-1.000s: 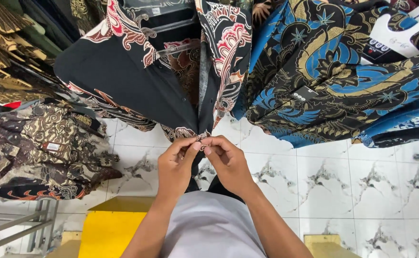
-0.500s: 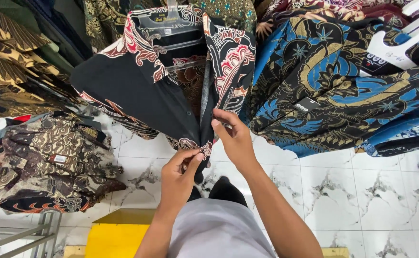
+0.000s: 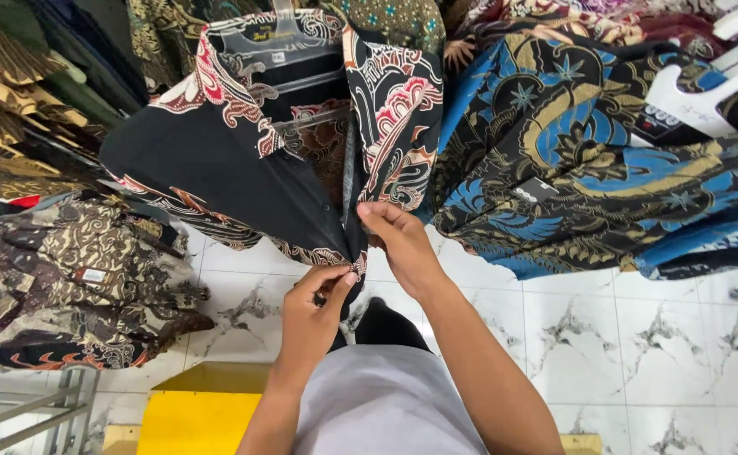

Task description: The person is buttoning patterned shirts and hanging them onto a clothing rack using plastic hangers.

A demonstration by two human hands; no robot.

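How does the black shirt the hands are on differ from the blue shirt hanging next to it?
The black shirt is mostly plain black with red-and-cream patterned bands along its edges; the blue shirt is patterned all over in blue, black and gold. The black shirt hangs open at the front, its edges pinched by the left hand and right hand; no hand touches the blue shirt. Both are on hangers.

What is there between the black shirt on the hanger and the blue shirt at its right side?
Nothing stands between them: in the head view the black shirt and the blue shirt hang side by side, their edges touching.
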